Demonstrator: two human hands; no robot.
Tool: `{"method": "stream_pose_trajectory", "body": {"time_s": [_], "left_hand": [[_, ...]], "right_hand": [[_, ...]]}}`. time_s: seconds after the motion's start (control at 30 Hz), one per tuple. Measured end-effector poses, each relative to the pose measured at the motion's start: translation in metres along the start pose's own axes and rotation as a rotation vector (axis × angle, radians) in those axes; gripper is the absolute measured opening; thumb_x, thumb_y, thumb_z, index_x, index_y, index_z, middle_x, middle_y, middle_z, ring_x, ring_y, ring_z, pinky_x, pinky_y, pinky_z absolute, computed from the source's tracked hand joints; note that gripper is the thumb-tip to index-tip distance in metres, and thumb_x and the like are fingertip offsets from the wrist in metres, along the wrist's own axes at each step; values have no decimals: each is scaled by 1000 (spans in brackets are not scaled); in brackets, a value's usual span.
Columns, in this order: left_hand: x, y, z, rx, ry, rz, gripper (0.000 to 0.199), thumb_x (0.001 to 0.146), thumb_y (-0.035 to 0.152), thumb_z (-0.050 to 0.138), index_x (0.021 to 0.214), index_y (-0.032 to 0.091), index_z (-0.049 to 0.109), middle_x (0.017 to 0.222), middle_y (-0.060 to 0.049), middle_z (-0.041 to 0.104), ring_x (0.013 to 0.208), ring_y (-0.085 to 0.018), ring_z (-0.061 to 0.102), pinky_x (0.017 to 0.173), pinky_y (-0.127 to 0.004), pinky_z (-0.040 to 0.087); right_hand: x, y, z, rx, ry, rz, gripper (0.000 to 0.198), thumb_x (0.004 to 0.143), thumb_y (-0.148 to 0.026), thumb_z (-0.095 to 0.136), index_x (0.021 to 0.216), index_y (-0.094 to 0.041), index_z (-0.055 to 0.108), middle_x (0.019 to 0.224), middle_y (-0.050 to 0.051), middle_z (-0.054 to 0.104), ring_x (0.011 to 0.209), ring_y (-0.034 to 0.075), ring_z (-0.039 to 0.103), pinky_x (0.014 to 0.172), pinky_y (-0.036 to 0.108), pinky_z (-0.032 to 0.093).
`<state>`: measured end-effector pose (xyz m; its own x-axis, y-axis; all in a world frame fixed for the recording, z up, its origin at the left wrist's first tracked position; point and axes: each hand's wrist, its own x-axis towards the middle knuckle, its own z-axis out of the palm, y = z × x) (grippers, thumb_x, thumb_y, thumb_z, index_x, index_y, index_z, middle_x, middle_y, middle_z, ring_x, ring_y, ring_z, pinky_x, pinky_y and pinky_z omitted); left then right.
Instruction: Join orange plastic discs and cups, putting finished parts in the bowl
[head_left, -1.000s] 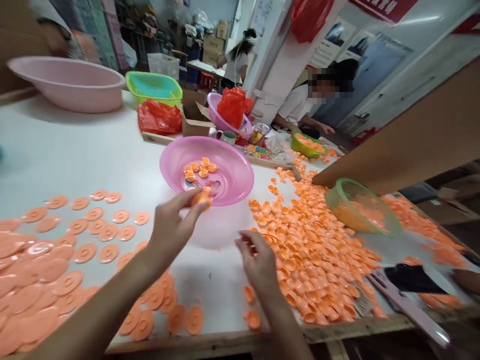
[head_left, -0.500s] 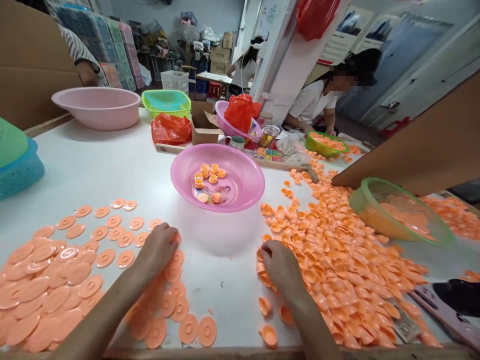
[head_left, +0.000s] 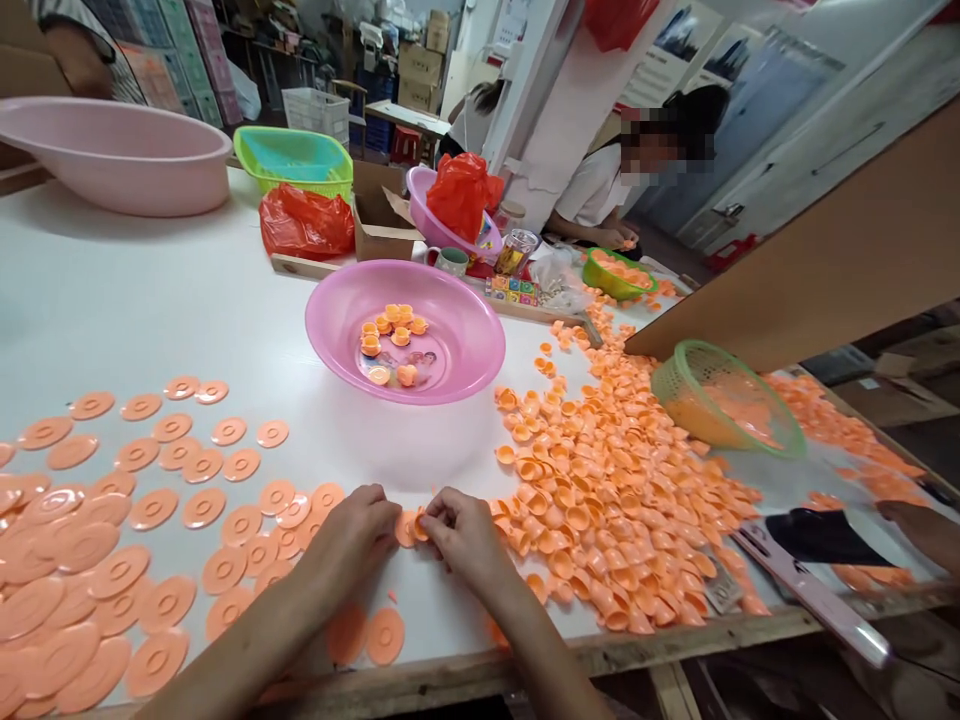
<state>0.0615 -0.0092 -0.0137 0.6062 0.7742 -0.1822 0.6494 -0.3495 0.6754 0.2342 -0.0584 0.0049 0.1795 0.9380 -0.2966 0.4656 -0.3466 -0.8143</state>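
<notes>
Coming closer than before, left hand (head_left: 365, 527) pinching orange disc (head_left: 404, 529), right hand (head_left: 466, 532) pinching orange cup (head_left: 421, 524)

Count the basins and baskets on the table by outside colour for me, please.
Pink or purple: 3 (pale pink basin, bright pink basin, purple basin)
Green: 3 (bright green basket, small green basket, green mesh basket)
Total: 6
</notes>
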Motion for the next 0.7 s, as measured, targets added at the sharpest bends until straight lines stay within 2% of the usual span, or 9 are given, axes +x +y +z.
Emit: {"method": "stream_pose_trajectory", "body": {"time_s": [0.1, 0.2, 0.33, 0.47, 0.57, 0.7], "left_hand": [[0, 2, 3, -14, 32, 9, 25, 84, 17, 45, 63, 17, 59, 74, -3, 53, 70, -16, 53, 63, -26, 35], [4, 6, -5, -113, -20, 1, 23, 81, 17, 47, 66, 17, 64, 71, -3, 59, 68, -15, 55, 63, -26, 36], [15, 14, -16, -326, -55, -151, 14, 73, 20, 55, 75, 18, 69, 67, 0, 66, 64, -15, 58, 60, -25, 38], [23, 19, -8, -334, -2, -238, 8, 67, 14, 54, 62, 17, 60, 61, 1, 62, 61, -15, 56, 56, -24, 35], [21, 19, -1, -337, 26, -254, 14, 72, 17, 51, 58, 19, 52, 58, 2, 58, 60, -14, 53, 56, -24, 33], [13, 17, 6, -336, 64, -232, 17, 77, 21, 49, 61, 19, 51, 58, 3, 58, 59, -13, 52, 56, -24, 33]], "right_hand": [[3, -1, 12, -52, 37, -31, 15, 73, -9, 52, 63, -21, 51, 53, -6, 55, 52, 11, 53, 51, 20, 36], [3, -3, 17, -87, 48, -59, 17, 73, -7, 50, 63, -20, 49, 54, -5, 55, 53, 11, 52, 51, 19, 35], [4, -2, 16, -119, 43, -88, 17, 75, -9, 50, 64, -21, 48, 56, -5, 55, 55, 11, 52, 52, 19, 34], [3, -2, 15, -142, 25, -101, 16, 78, -9, 50, 67, -21, 48, 60, -3, 58, 57, 12, 54, 54, 19, 35], [1, -6, 18, -190, 35, -90, 15, 81, -10, 49, 70, -21, 50, 64, -1, 60, 59, 12, 56, 55, 20, 36], [-3, -9, 26, -188, 93, -85, 14, 82, -10, 49, 73, -20, 53, 66, 0, 63, 61, 14, 57, 57, 22, 37]]}}
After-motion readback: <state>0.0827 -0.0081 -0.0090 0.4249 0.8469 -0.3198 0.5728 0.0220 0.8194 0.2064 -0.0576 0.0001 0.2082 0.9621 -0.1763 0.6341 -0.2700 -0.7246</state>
